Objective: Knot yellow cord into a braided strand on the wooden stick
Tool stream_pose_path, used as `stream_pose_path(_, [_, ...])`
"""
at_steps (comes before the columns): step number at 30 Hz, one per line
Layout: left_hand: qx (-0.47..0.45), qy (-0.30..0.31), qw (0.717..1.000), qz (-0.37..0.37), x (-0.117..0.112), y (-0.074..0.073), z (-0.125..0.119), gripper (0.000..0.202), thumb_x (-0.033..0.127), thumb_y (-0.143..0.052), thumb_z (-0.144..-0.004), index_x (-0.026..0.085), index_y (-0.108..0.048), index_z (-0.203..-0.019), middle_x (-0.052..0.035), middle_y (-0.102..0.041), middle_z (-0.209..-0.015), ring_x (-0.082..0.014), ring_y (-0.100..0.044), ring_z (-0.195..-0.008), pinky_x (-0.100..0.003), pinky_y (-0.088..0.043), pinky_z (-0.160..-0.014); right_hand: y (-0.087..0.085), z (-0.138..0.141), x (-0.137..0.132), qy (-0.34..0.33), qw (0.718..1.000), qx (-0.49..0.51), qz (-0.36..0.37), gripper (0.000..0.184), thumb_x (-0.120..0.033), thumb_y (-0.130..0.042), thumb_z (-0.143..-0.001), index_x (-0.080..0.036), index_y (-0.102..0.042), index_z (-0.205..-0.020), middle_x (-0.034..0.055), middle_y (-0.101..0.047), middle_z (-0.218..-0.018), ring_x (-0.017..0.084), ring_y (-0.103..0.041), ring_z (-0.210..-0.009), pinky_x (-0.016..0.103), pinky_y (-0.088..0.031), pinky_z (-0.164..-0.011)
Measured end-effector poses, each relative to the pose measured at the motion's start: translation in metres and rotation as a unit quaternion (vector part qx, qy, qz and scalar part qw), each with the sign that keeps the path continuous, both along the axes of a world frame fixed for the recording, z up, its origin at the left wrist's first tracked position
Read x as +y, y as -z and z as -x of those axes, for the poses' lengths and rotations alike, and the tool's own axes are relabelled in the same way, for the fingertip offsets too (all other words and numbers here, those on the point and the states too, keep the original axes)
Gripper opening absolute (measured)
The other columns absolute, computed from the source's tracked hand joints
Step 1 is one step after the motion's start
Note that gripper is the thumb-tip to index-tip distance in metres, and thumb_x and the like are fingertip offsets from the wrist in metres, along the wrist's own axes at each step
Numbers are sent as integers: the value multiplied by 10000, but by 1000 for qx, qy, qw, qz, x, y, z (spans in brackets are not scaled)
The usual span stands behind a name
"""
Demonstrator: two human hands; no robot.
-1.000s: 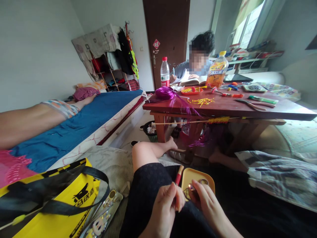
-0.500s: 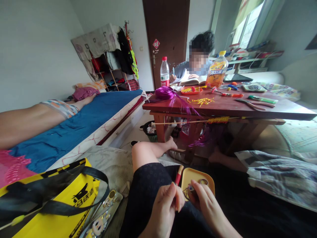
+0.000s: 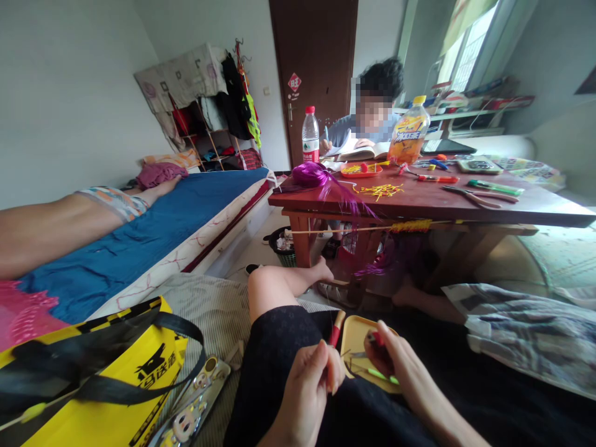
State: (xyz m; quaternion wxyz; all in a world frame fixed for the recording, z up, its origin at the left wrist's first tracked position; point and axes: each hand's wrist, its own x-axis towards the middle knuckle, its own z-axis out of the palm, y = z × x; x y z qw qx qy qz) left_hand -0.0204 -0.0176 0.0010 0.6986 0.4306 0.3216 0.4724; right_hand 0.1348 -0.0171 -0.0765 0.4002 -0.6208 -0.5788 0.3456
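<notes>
My left hand (image 3: 310, 388) is closed in a pinch low in the middle, over my lap, with a thin red-handled tool (image 3: 336, 329) rising from its fingers. My right hand (image 3: 400, 372) lies just to its right over a small yellow tray (image 3: 354, 338) on my lap. Its fingers curl round a small red-tipped thing that I cannot make out. A thin green stick (image 3: 379, 374) lies on the tray beside that hand. Fine thread runs between the two hands.
A yellow bag (image 3: 107, 379) and a decorated phone case (image 3: 195, 400) lie at my left. A person lies on the blue bed (image 3: 153, 230). Ahead stands a low red table (image 3: 419, 198) with bottles, pliers, purple tinsel (image 3: 316, 176) and yellow bits; another person writes behind it.
My right hand has shifted right along the tray and turned; the small ring seen under its fingers before no longer shows, and a green stick is uncovered. My left hand barely moved.
</notes>
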Motion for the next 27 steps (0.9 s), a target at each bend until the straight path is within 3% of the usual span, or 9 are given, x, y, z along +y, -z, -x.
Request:
stream_pose_path(3, [-9, -9, 1000, -1, 3, 3, 2, 496, 502, -456, -811, 174, -373, -448, 33, -299, -466, -108, -266, -511, -275, -197, -534, 19, -23, 9, -103, 975, -171, 98, 248, -297, -365, -882, -169, -577, -891, 63, -660, -842, 170, -621, -739, 238, -474, -640])
stream_pose_path(6, [-17, -13, 1000, 1, 6, 7, 3, 487, 498, -460, -813, 171, -380, -461, 35, -306, -476, -107, -257, -515, -274, -188, -534, 47, -24, 8, -122, 951, -249, 135, 193, -52, -484, -754, -120, -601, -891, 119, -676, -860, 203, -638, -778, 280, -473, -688])
stream_pose_path(8, [-17, -11, 1000, -1, 8, 9, 3, 484, 496, -471, -809, 170, -385, -463, 35, -313, -480, -105, -254, -515, -274, -181, -531, 57, -19, 5, -124, 938, -292, 138, 207, 2, -525, -703, -105, -619, -852, 109, -679, -838, 200, -639, -788, 297, -476, -693])
stream_pose_path(10, [-14, -10, 1000, 0, 11, 9, 3, 495, 512, -477, -798, 170, -382, -454, 36, -313, -475, -103, -248, -509, -274, -175, -527, 51, -17, 10, -123, 930, -323, 125, 165, -13, -568, -690, -112, -632, -805, 60, -677, -759, 172, -638, -713, 279, -479, -647])
stream_pose_path(12, [-9, -14, 1000, 5, 13, 8, 2, 506, 530, -487, -784, 170, -378, -446, 38, -309, -470, -101, -244, -503, -273, -172, -524, 23, -28, 28, -110, 928, -345, 92, 127, -58, -584, -705, -141, -645, -780, 26, -663, -692, 148, -621, -622, 246, -464, -583])
stream_pose_path(17, [11, -21, 1000, 17, 19, 7, -2, 524, 576, -529, -727, 169, -393, -428, 38, -317, -456, -97, -256, -493, -269, -177, -521, -100, -91, 120, 44, 913, -402, -57, 207, -216, -415, -890, -143, -582, -990, 60, -610, -983, 159, -566, -892, 317, -440, -785])
stream_pose_path(20, [20, -27, 999, 25, 23, 12, -3, 533, 600, -547, -694, 168, -404, -417, 35, -325, -440, -94, -264, -476, -266, -166, -507, -152, -119, 175, 76, 888, -444, -92, 202, -286, -474, -876, -157, -567, -1002, 49, -587, -1011, 172, -553, -922, 374, -440, -817])
stream_pose_path(23, [31, -26, 999, 34, 28, 20, -2, 549, 630, -550, -666, 172, -402, -401, 33, -324, -421, -90, -263, -453, -264, -149, -489, -171, -135, 210, 75, 869, -482, -84, 220, -315, -496, -867, -148, -571, -990, 51, -579, -1025, 175, -560, -917, 379, -461, -798])
stream_pose_path(27, [38, -23, 998, 39, 34, 29, 0, 573, 666, -543, -639, 177, -396, -377, 33, -317, -392, -84, -258, -422, -264, -143, -471, -170, -151, 233, 54, 849, -521, -67, 216, -291, -489, -873, -139, -568, -1004, 54, -571, -1039, 182, -557, -942, 391, -464, -803])
